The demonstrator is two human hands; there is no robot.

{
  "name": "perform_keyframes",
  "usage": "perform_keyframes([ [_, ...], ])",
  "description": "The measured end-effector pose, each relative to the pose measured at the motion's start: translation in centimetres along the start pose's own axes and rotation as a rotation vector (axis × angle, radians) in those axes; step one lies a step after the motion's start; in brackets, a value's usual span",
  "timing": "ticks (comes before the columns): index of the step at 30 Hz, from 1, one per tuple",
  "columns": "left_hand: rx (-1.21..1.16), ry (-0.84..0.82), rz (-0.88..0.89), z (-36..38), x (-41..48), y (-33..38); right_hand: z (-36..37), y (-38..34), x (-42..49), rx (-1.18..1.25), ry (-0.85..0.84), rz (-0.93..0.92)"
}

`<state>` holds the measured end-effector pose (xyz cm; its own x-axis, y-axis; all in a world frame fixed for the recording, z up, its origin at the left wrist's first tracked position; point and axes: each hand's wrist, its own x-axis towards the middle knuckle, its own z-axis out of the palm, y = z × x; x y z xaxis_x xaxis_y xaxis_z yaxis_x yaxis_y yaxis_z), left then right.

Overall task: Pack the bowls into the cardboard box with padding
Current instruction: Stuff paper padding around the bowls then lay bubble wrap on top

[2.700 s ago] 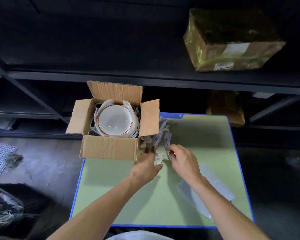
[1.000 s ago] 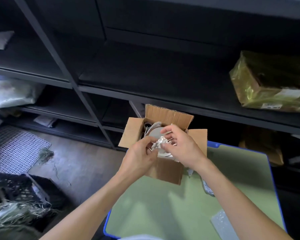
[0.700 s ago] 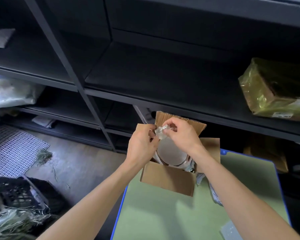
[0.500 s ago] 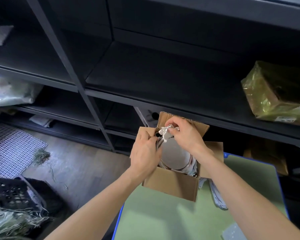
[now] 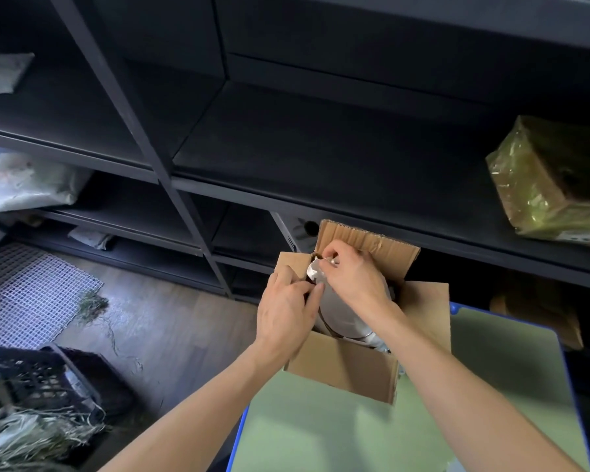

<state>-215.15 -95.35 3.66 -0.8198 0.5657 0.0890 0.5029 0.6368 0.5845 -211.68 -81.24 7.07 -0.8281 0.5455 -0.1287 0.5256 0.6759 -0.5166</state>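
You are working at the cardboard box [image 5: 348,373], which is sitting on the far left corner of the table [image 5: 321,437]. One white bowl [image 5: 341,315] is lying inside it; whether more are stacked beneath cannot be told. Your right hand [image 5: 353,279] is pinching a crumpled wad of white paper padding [image 5: 314,270] at the far left corner, between bowl rim and box wall. Your left hand [image 5: 286,311] is curling its fingers at the left wall; whether it is gripping anything cannot be told. By this evidence, gap filling is under way, and the flaps are standing open, awaiting closure. Your forearms are screening part of the box interior. A film-wrapped parcel [image 5: 552,185] is lying on the shelf [image 5: 321,148] beyond, well apart.
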Motion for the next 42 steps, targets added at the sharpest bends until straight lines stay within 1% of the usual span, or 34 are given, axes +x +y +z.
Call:
perform_keyframes([
  [2, -0.01, 0.026, -0.041, -0.2, 0.3, 0.0, 0.3, 0.0, -0.3, -0.074, 0.071, -0.075],
  [4, -0.001, 0.043, -0.06, -0.2, 0.8, 0.1, 0.5, 0.1, -0.6, -0.216, 0.126, -0.184],
  [6, 0.018, 0.048, -0.082, -0.4, 1.3, 0.4, 0.8, 0.5, -1.0, -0.339, 0.154, -0.273],
  [7, 0.01, 0.053, -0.1, -0.4, 1.4, 0.6, 0.9, 0.7, -1.1, -0.359, 0.162, -0.307],
  [9, -0.049, 0.059, -0.133, -0.7, 1.7, 0.6, 1.0, 1.2, -1.2, -0.332, 0.167, -0.333],
  [11, -0.081, 0.048, -0.095, -0.8, 2.0, 0.5, 1.1, 1.7, -0.9, -0.296, 0.149, -0.344],
  [14, -0.008, 0.018, 0.012, -0.8, 2.4, 0.3, 1.0, 2.4, -0.4, -0.284, 0.092, -0.399],
  [17, 0.044, 0.004, 0.021, -0.7, 2.3, 0.0, 0.7, 3.2, -0.6, -0.28, 0.074, -0.49],
  [19, 0.064, 0.009, 0.039, -0.6, 2.2, -0.2, 0.5, 3.9, -0.9, -0.322, 0.069, -0.526],
  [23, 0.152, 0.032, 0.124, -0.9, 2.1, 0.2, 0.4, 4.1, -1.6, -0.449, 0.059, -0.504],
  [27, 0.207, 0.01, 0.176, -1.1, 2.5, 0.3, 0.6, 3.6, -2.3, -0.473, 0.058, -0.462],
  [30, 0.242, -0.007, 0.192, -1.2, 2.8, -0.1, 0.3, 3.9, -2.9, -0.477, 0.072, -0.509],
  [33, 0.25, -0.022, 0.187, -1.2, 3.2, 0.0, 0.2, 4.6, -3.6, -0.506, 0.035, -0.544],
  [37, 0.279, -0.046, 0.168, -0.9, 3.4, 0.3, 0.0, 4.2, -3.9, -0.52, -0.014, -0.477],
  [42, 0.266, -0.036, 0.177, -0.9, 2.9, 0.1, -0.3, 3.3, -3.9, -0.495, -0.016, -0.428],
])
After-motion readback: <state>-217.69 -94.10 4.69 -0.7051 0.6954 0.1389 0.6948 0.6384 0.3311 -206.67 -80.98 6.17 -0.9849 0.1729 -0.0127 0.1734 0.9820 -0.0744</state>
